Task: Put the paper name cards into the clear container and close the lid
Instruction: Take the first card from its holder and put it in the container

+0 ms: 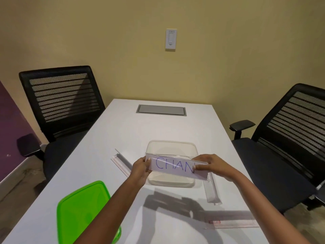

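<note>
Nearest to me, at the near left edge of the white tabletop (pixel 123 131), lies the bright green translucent plastic lid (pixel 82 212), flat, with my left forearm crossing over its right side. Toward the near right edge I see a flat clear plastic card sleeve with a red label (pixel 230 223) lying on the surface.

Both of my hands are up over the middle of the tabletop, holding a white paper name card in a clear plastic holder (pixel 175 165) between them, its blue handwritten letters "CHAN" facing me. My left hand (pixel 140 167) has its grip pinched on the card's left end; my right hand (pixel 209 165) has its grip pinched on the right end, thumb across the front. The card is held just above the clear rounded-rectangle plastic container (pixel 171 180), which sits open on the tabletop directly under and behind it; I cannot tell whether the card touches the rim.

Left of the container, a clear folded plastic card stand (pixel 121 162) lies at an angle. Right of it, another clear plastic card holder with a paper insert (pixel 212 190) lies lengthwise, running toward the near edge. At the far end a grey recessed hatch (pixel 161 110) is set into the tabletop.
</note>
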Demonstrator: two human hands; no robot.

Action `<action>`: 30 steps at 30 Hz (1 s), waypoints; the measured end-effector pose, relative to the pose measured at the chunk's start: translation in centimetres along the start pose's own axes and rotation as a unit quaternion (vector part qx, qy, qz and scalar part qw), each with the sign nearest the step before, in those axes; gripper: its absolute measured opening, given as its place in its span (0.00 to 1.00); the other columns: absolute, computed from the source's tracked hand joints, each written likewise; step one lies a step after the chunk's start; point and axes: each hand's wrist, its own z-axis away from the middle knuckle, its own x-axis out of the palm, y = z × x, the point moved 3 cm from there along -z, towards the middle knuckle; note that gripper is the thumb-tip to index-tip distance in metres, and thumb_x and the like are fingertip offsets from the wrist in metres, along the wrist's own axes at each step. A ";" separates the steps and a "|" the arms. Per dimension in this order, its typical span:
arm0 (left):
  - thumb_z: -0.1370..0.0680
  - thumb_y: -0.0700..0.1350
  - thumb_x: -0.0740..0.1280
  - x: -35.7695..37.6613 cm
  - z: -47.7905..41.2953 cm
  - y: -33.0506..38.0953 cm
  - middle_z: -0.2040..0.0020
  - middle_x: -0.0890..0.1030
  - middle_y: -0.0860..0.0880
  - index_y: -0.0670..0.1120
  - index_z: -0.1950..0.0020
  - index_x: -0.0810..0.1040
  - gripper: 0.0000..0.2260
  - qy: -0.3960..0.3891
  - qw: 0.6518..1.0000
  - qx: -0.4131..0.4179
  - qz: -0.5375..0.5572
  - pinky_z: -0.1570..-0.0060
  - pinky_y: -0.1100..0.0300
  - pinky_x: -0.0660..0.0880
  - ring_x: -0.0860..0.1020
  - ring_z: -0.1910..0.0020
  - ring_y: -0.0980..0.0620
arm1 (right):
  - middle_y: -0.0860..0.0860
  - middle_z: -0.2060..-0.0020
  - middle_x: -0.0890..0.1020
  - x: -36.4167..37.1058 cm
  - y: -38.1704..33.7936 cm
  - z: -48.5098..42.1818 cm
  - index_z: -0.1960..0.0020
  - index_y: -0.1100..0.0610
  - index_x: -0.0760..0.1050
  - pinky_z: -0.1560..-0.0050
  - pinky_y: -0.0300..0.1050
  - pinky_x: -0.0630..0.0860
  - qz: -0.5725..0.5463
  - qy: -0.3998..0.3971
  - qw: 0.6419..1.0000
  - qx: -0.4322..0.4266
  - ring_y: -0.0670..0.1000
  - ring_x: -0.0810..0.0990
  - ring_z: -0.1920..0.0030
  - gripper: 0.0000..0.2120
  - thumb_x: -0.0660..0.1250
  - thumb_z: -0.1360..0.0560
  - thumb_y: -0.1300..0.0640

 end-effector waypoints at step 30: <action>0.22 0.37 0.58 3.1 -10.6 1.3 0.31 0.64 0.37 0.33 0.32 0.65 0.19 0.120 0.887 0.038 -0.444 0.38 0.50 0.71 0.74 0.38 0.36 | 0.59 0.32 0.73 1.9 2.3 -13.5 0.32 0.62 0.70 0.39 0.45 0.70 -0.072 0.205 0.962 0.166 0.56 0.72 0.34 0.22 0.65 0.26 0.63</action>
